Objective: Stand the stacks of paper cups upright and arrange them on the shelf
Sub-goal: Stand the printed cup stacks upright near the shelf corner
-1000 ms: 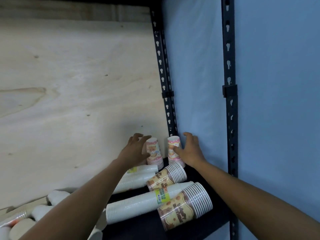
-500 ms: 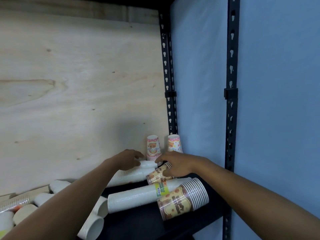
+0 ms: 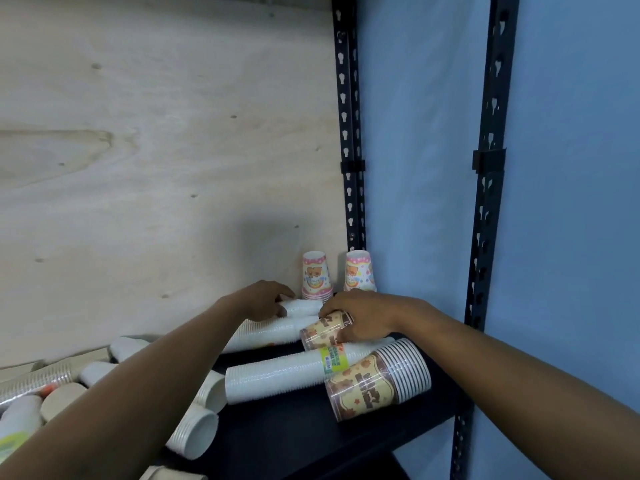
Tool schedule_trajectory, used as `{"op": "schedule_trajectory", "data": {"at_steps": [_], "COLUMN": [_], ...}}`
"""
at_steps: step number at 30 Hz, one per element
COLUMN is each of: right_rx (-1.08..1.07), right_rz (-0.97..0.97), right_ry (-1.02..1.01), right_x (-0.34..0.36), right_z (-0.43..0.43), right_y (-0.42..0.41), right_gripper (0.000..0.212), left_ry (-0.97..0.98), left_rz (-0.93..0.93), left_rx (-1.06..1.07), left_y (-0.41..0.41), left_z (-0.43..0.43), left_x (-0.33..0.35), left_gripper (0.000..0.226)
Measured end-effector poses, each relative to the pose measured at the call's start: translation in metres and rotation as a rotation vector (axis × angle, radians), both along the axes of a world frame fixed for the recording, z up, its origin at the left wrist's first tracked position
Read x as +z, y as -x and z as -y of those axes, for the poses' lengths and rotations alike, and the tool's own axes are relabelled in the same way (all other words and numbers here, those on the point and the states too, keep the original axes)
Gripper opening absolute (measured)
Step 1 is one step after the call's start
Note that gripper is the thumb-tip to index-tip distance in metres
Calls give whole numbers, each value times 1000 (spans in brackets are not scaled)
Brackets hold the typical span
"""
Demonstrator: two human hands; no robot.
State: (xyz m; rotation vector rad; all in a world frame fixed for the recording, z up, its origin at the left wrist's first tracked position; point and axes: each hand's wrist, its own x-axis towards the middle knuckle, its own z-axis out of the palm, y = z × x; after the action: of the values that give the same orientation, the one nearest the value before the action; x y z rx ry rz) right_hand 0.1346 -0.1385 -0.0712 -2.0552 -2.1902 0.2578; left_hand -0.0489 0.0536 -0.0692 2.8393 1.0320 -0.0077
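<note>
Two short pink bear-print cup stacks (image 3: 314, 276) (image 3: 358, 271) stand upright in the shelf's back right corner. My left hand (image 3: 266, 299) grips the end of a long white cup stack (image 3: 273, 329) lying on its side. My right hand (image 3: 363, 317) closes over a lying brown-and-yellow printed stack (image 3: 322, 332). In front lie another long white stack (image 3: 277, 374) with a green label and a larger brown-printed stack (image 3: 377, 379).
The black shelf board (image 3: 311, 441) runs to its front edge at lower right. Black slotted uprights (image 3: 349, 133) (image 3: 488, 161) stand against the blue wall. A plywood panel (image 3: 156, 150) backs the shelf. Several white and kraft stacks (image 3: 59, 396) lie jumbled at left.
Both hands drew back from the upright pink stacks and came down onto the lying stacks. The left took the white stack's end, the right closed over the small brown-printed stack.
</note>
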Motion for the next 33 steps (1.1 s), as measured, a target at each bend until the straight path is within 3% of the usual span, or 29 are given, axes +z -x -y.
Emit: {"op": "schedule_trajectory", "data": {"at_steps": [4, 8, 11, 15, 21, 25, 33], "right_rx": [1, -61, -156, -253, -329, -353, -339], "right_rz": [-95, -355, -543, -658, -676, -738, -669], "right_ry": [-71, -234, -359, -403, -368, -359, -355], "right_x": [10, 14, 9, -2, -18, -25, -31], "right_z": [9, 17, 17, 12, 2, -4, -11], "right_y": [-8, -17, -20, -21, -23, -26, -28], "right_gripper": [69, 72, 70, 67, 71, 66, 69], "left_ry": [-11, -50, -62, -51, 108, 178, 224], "left_rz": [116, 219, 359, 583, 874, 998, 996], "left_rx": [17, -22, -6, 72, 172, 221, 226], "left_y": [9, 22, 30, 33, 35, 34, 39], "left_z": [6, 12, 11, 10, 2, 4, -4], "left_x": [14, 39, 58, 72, 59, 52, 45], "left_gripper": [64, 68, 64, 55, 60, 30, 57]}}
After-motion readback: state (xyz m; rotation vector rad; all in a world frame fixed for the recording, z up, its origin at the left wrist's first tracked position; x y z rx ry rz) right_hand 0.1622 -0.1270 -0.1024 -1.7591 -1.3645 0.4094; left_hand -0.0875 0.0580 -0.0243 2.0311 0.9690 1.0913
